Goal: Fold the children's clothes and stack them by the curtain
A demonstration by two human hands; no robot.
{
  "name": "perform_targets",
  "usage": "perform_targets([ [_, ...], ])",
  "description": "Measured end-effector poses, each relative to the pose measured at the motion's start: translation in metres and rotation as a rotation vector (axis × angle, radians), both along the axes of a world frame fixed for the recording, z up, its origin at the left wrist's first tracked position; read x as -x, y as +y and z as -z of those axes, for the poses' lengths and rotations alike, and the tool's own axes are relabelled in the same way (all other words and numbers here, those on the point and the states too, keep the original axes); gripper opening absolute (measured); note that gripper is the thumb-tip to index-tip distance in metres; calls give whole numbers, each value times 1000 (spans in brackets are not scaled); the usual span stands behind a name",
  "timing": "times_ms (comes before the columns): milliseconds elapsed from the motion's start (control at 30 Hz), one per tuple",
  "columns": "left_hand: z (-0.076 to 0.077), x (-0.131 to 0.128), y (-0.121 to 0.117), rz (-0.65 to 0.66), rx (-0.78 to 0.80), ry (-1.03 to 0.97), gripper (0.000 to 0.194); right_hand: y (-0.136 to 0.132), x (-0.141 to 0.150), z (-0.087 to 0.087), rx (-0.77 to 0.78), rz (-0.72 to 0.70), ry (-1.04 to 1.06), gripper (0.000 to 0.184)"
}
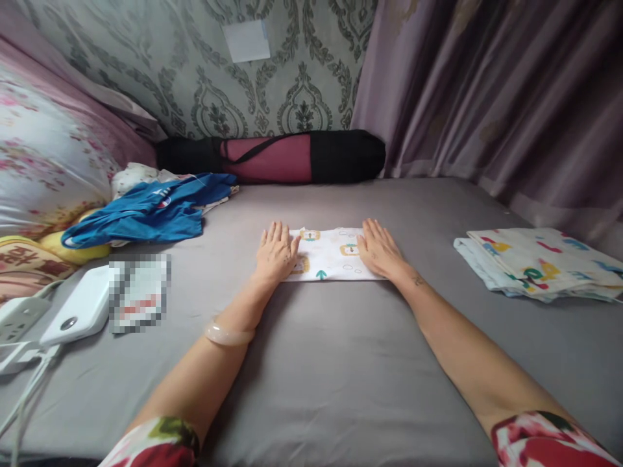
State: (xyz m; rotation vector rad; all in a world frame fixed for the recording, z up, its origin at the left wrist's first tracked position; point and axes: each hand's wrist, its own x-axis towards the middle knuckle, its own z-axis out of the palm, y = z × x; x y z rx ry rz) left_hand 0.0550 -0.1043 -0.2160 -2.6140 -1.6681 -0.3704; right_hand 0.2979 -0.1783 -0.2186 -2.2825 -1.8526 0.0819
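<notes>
A white printed cloth [331, 254], folded into a flat rectangle, lies on the grey bed sheet [321, 363] in front of me. Its print shows yellow animal faces and green leaf shapes. My left hand [277, 251] rests flat on the cloth's left end, fingers stretched forward. On the right end my right hand [382, 250] lies flat in the same way, fingers also extended. Both palms face down, and the cloth's outer ends are partly hidden beneath them.
Folded printed cloths [545, 259] are stacked at the right. A blue garment [146, 211] lies crumpled at the left, behind a white power bank [82, 305] and a power strip [19, 318] with cables. Along the wall stretches a black and maroon long bag [272, 157].
</notes>
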Motion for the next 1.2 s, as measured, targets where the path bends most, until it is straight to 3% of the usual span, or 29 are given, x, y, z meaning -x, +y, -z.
perform_targets([
  [167,8,6,11,18,118,40,62,1,-6,9,33,24,1,67],
  [367,10,7,12,36,132,-10,61,1,-8,12,16,21,-2,68],
  [567,6,6,6,28,24,-70,55,-3,-3,1,21,9,-50,66],
  [733,3,2,1,80,-69,-65,54,-1,22,-7,-19,-113,-109,64],
  [967,5,4,3,171,109,-20,55,7,27,6,24,-93,-69,64],
  [1200,-2,4,7,157,139,-200,42,10,37,-6,56,-68,-19,65],
])
